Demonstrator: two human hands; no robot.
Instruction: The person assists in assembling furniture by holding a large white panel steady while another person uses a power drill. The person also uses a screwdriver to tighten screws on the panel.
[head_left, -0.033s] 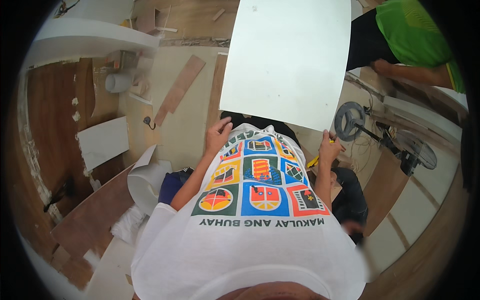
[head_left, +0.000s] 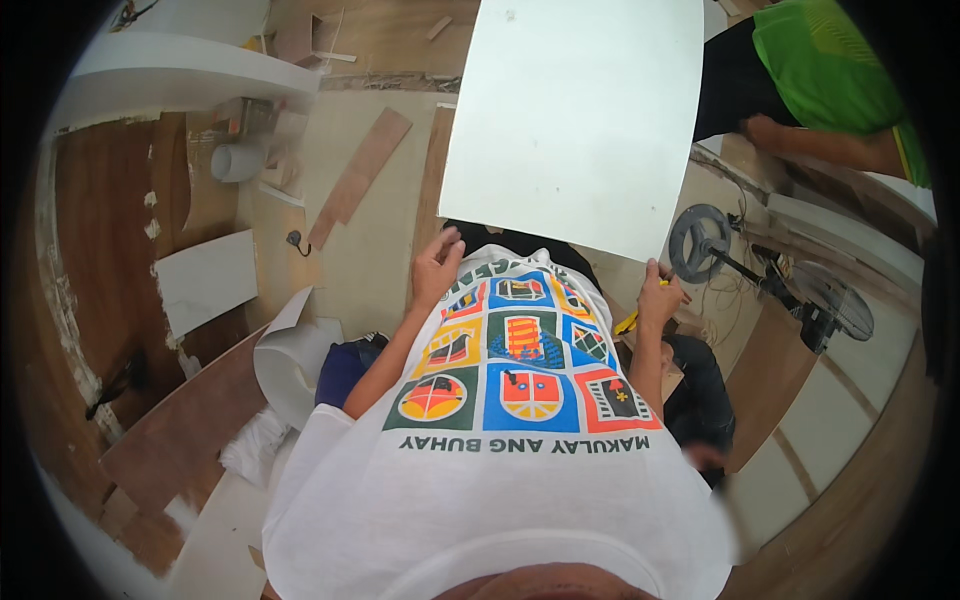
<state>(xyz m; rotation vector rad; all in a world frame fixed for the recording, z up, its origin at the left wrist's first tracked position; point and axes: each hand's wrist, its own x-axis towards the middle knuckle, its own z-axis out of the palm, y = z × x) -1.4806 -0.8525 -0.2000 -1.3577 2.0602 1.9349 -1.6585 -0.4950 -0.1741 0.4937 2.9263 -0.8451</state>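
Observation:
A large white sheet (head_left: pixel 570 120) stretches away in front of me, its near edge just beyond my shirt. At its near right corner, the fingertips of my right hand (head_left: pixel 658 300) meet the edge. That hand is closed round a slim yellow tool (head_left: pixel 627 323), mostly covered by the palm, so its exact kind is hidden. My left hand (head_left: pixel 434 270) is just below the near left corner, fingers loosely bent and apart, with nothing visible in them. Whether it touches the sheet cannot be told.
At the far right, a person in a green shirt (head_left: pixel 815 60) is beside the sheet. A fan (head_left: pixel 838 300) with a round grey base (head_left: pixel 700 243) lies to the right, near loose wires. Left are a brown plank (head_left: pixel 360 175), a white board (head_left: pixel 206 283) and a curled white sheet (head_left: pixel 285 365).

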